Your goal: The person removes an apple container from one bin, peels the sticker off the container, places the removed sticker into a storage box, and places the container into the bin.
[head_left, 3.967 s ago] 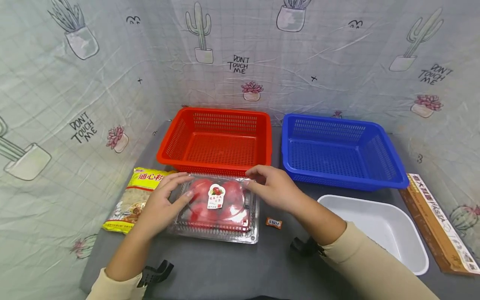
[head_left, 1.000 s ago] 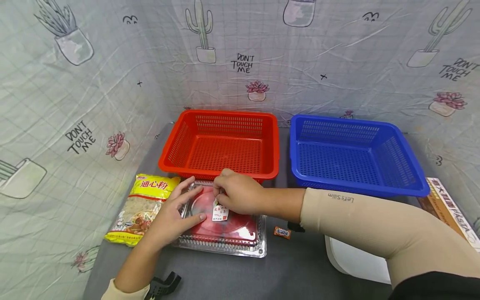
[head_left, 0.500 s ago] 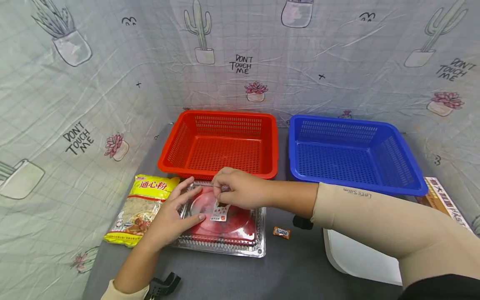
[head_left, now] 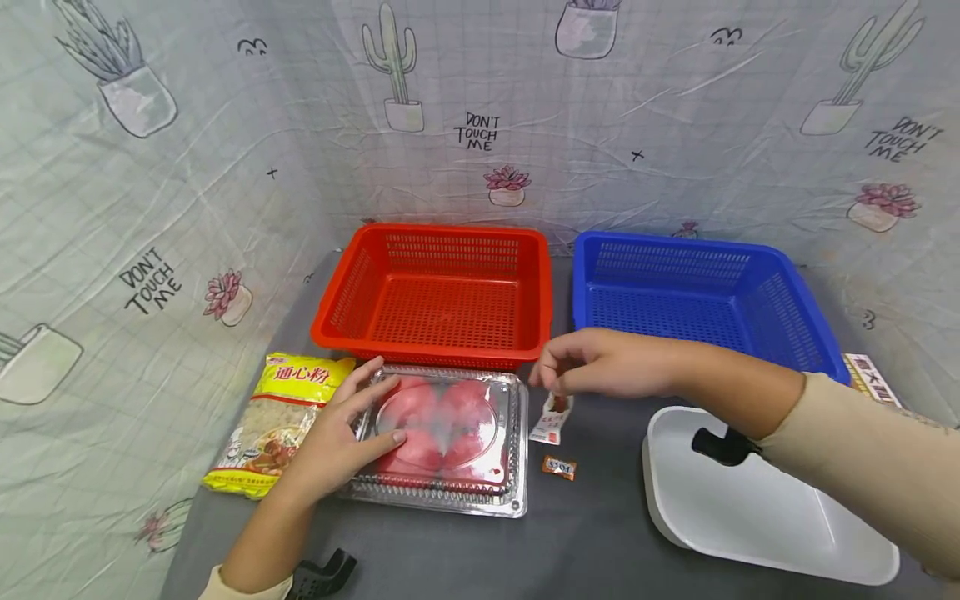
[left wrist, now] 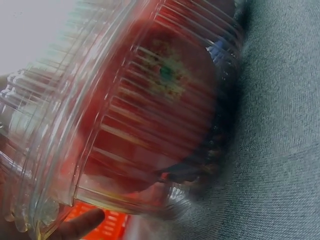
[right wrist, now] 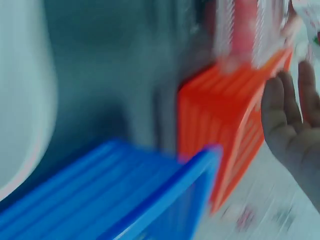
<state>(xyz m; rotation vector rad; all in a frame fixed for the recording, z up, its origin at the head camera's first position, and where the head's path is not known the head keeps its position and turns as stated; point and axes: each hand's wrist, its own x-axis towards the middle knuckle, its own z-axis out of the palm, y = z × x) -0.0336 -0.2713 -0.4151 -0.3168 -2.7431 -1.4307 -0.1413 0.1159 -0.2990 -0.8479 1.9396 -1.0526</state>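
A clear plastic clamshell box point(head_left: 517, 433) of red apples point(head_left: 420, 417) lies on the grey table in the head view. My left hand point(head_left: 341, 442) rests on its left side, fingers spread over the lid. In the left wrist view, one apple point(left wrist: 155, 100) shows through the ribbed wall. To the right of the box, my right hand point(head_left: 600, 362) pinches a small white label sticker point(head_left: 553, 419) between thumb and finger, and it hangs above the table. The right wrist view is blurred and shows that hand's fingers point(right wrist: 290, 105) and part of the label at the top corner.
Behind the box stand a red basket point(head_left: 431, 343) and a blue basket point(head_left: 783, 250). A yellow bag of pasta point(head_left: 273, 425) lies left. A small orange candy point(head_left: 559, 467) lies below the label. At right are a white tray point(head_left: 750, 517) and a pasta box point(head_left: 870, 379), partly hidden.
My right hand first held the box's side, then gripped the label on its lid. The label has come off and moved right with that hand. My left hand stays on the box.
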